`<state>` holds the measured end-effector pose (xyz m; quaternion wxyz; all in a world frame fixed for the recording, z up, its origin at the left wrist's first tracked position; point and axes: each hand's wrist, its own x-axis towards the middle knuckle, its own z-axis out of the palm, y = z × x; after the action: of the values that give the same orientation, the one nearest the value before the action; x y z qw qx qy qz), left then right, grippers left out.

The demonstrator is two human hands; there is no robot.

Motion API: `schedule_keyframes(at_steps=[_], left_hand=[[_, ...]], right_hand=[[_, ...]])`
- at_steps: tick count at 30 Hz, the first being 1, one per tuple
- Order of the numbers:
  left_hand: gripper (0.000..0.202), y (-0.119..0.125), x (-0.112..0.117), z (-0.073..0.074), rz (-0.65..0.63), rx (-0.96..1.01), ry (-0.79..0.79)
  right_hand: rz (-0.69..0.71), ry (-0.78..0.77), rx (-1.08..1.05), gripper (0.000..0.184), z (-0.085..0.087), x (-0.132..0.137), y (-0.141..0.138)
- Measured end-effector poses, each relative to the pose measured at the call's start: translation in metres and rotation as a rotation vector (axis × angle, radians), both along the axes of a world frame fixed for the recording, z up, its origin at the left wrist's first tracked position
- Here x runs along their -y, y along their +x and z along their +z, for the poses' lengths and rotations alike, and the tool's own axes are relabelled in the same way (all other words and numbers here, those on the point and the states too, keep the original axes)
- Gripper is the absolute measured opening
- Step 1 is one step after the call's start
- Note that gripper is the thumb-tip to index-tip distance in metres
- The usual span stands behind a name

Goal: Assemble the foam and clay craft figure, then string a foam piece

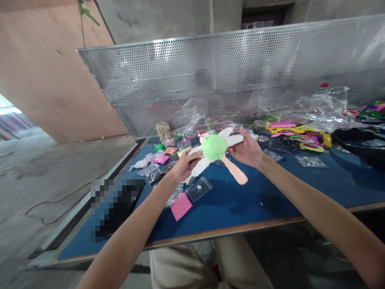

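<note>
A foam craft figure [214, 147] with a round green middle, white limbs and a peach strip hanging down is held above the blue table [258, 200]. My left hand [184, 163] grips its lower left white limb, fingers closed. My right hand [246, 150] holds its right side, fingers curled round a white limb. A small pink head shows at the figure's top left.
Small plastic bags with coloured bits [164, 158], a pink sheet [181, 206] and a clear bag [198, 188] lie under my hands. Coloured foam shapes [296, 134] and crumpled plastic [319, 106] lie at right. A perforated metal screen [228, 72] stands behind. A dark blurred object [117, 208] lies at left.
</note>
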<state>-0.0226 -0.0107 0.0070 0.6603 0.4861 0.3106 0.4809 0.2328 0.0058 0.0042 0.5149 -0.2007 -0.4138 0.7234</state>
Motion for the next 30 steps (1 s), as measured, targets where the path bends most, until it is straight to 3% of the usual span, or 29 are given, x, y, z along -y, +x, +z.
schedule_keyframes(at_steps=[3,6,13,18,30], left_hand=[[0.025,-0.003,-0.005,0.000,0.018,0.044,-0.032],[0.028,-0.006,-0.008,-0.003,0.018,0.046,-0.061],[0.029,-0.005,-0.012,-0.011,0.031,0.019,-0.038],[0.029,-0.003,-0.010,-0.011,0.026,0.017,-0.052],[0.034,0.001,-0.005,-0.009,-0.007,-0.007,-0.004]], right_hand=[[0.095,0.043,-0.021,0.049,0.000,0.012,-0.013],[0.207,0.100,0.094,0.043,-0.008,0.020,-0.028],[0.135,0.057,-0.039,0.029,-0.025,0.021,-0.046],[0.103,0.040,0.014,0.022,-0.030,0.019,-0.043],[0.103,0.105,0.045,0.027,-0.031,0.019,-0.043]])
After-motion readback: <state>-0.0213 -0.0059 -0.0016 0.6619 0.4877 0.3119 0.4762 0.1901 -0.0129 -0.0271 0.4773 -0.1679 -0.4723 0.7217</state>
